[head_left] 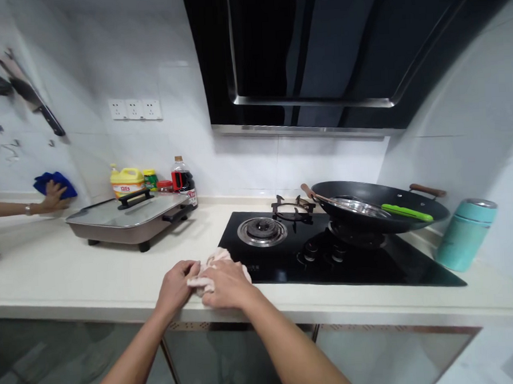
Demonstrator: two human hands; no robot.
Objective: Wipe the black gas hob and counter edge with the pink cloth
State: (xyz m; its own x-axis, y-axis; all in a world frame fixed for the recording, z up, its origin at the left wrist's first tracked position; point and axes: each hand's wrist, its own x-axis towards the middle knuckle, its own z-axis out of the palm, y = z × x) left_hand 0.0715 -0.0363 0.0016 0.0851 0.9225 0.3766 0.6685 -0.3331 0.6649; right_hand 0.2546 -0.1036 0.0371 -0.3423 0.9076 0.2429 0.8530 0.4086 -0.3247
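Note:
A pale pink cloth (219, 256) lies bunched on the countertop at the front left corner of the black gas stove (282, 268). My right hand (227, 283) is closed over the cloth and presses it down. At the cloth's left side, my left hand (178, 285) has its fingers curled in against it; their tips are partly hidden. The left burner (262, 232) has its pan support (292, 208) lifted off and set behind it. On the right burner rests a black wok (394, 193) holding a shiny metal piece and a green-handled utensil (407, 211).
An electric griddle (133, 218) with a glass lid stands to the left, before several bottles and jars. A turquoise flask (467, 235) is at the right. Far left, another person's hand (53, 198) presses a blue cloth (60, 182) to the wall. The range hood (305, 52) hangs above.

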